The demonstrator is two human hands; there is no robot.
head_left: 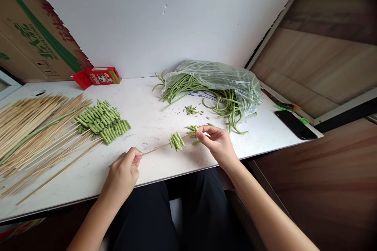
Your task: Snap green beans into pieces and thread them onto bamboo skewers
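Note:
My left hand [125, 166] is closed around a thin bamboo skewer [156, 149] that points up to the right. Several short green bean pieces [176, 141] are threaded side by side along it. At the skewer's tip, my right hand [216, 143] pinches another cut bean piece [196, 128] between thumb and fingers. A few loose bean pieces [190, 128] lie on the table just beside those fingertips. To the left, finished skewers of beans [103, 121] are stacked with their sticks toward the left front.
Bare bamboo skewers [32, 125] cover the table's left side, with one long bean [41, 127] across them. A plastic bag of long beans [212, 82] lies at the back. Small bean trimmings [191, 110] sit before it. A red box [101, 75] and a black phone [295, 124] flank these.

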